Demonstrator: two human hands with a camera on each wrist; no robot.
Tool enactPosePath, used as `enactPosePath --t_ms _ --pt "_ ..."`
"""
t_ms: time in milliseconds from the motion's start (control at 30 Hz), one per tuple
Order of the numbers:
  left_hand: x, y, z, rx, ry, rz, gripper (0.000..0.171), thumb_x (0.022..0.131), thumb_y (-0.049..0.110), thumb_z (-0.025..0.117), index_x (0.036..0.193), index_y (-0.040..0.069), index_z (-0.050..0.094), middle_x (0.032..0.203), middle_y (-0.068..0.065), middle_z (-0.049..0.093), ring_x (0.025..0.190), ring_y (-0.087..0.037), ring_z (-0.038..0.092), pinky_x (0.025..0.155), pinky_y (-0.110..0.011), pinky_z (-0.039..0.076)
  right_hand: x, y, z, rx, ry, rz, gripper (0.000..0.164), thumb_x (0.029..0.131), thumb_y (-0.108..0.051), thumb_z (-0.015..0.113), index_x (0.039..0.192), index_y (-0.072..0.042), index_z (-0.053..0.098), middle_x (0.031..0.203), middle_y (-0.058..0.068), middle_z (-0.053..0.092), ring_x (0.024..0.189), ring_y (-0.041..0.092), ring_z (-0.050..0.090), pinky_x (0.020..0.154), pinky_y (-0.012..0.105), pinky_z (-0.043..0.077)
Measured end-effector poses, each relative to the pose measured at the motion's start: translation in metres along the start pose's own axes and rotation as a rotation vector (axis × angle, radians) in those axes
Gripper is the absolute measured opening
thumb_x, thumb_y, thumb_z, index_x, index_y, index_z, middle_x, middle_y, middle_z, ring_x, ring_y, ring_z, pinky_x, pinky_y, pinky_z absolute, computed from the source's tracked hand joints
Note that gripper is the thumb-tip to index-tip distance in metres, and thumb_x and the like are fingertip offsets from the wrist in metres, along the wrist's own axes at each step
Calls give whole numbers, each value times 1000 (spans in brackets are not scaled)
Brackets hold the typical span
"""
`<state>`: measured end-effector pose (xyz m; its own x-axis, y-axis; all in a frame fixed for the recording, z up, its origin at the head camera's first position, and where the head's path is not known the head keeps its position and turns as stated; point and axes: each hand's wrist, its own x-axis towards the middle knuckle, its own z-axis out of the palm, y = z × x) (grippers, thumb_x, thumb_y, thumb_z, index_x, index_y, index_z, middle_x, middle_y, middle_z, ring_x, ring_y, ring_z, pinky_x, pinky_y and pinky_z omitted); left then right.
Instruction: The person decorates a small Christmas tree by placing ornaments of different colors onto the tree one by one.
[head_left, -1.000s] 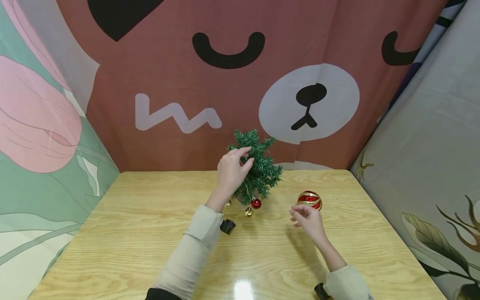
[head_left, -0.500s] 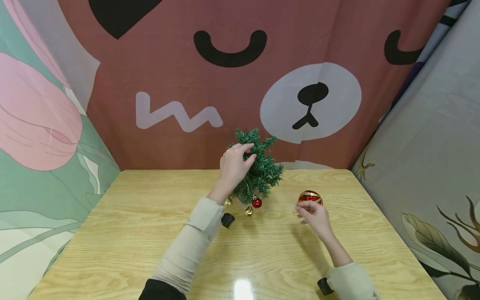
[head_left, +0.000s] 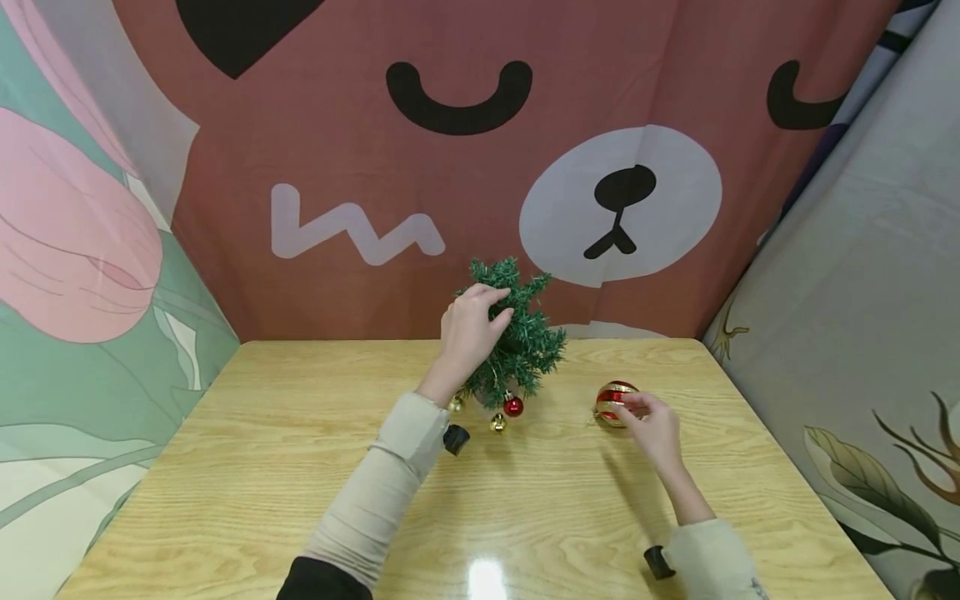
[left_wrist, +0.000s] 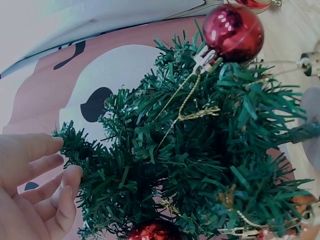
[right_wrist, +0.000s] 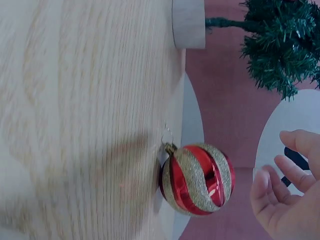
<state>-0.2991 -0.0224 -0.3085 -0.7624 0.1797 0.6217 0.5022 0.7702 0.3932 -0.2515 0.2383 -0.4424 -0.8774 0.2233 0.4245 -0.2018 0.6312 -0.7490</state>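
A small green artificial Christmas tree (head_left: pixel 528 346) stands near the back of the table. My left hand (head_left: pixel 468 329) is at its upper left; in the left wrist view the fingertips (left_wrist: pixel 57 145) are right at a branch tip, with a gap between thumb and forefinger. Red bauble (left_wrist: pixel 232 32) hangs by a gold cord. Two small gold baubles show low on the tree, one being the gold bauble (head_left: pixel 498 422). A large red-and-gold striped bauble (right_wrist: pixel 197 180) lies on the table. My right hand (head_left: pixel 652 429) hovers just above it, fingers loosely bent and holding nothing.
The pale wood table (head_left: pixel 285 467) ends at a brown curtain (head_left: pixel 337 292) printed with a bear face. Patterned curtains (head_left: pixel 840 317) flank it. Black camera pieces on the wrists (head_left: pixel 658 562) stick out beside the sleeves. The tree has a light round base (right_wrist: pixel 189 25).
My right hand has moved right, from the near-left side of the striped bauble to over its right side. The left hand shifted slightly toward the tree, then held still.
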Motion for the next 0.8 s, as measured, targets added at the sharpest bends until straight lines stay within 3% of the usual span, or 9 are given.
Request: enactPosePath --t_ms 133,267,400,800 --pt "0 0 0 3 -6 -1 29 85 22 62 112 13 64 106 -5 61 38 -9 35 35 -20 24 3 5 -3 -69 2 -6 24 73 -5 71 91 9 64 80 21 59 68 26 56 51 21 39" --pt "0 0 0 1 -5 0 29 85 21 62 112 13 64 106 -5 61 37 -9 35 35 -20 24 5 9 -5 -116 -28 11 34 75 -8 71 101 11 60 96 28 55 83 38 54 64 37 44" --pt "0 0 0 7 -7 -3 28 85 22 62 112 13 64 105 -5 61 37 -9 35 35 -20 24 8 12 -8 -114 -73 38 41 76 -10 70 109 11 55 105 31 50 94 41 49 75 48 40" --pt "0 0 1 24 -20 -3 27 85 22 63 110 14 65 105 -5 60 39 -9 37 35 -20 25 17 24 -14 -167 -313 150 71 84 -30 62 132 12 30 128 36 32 110 49 38 85 55 37"
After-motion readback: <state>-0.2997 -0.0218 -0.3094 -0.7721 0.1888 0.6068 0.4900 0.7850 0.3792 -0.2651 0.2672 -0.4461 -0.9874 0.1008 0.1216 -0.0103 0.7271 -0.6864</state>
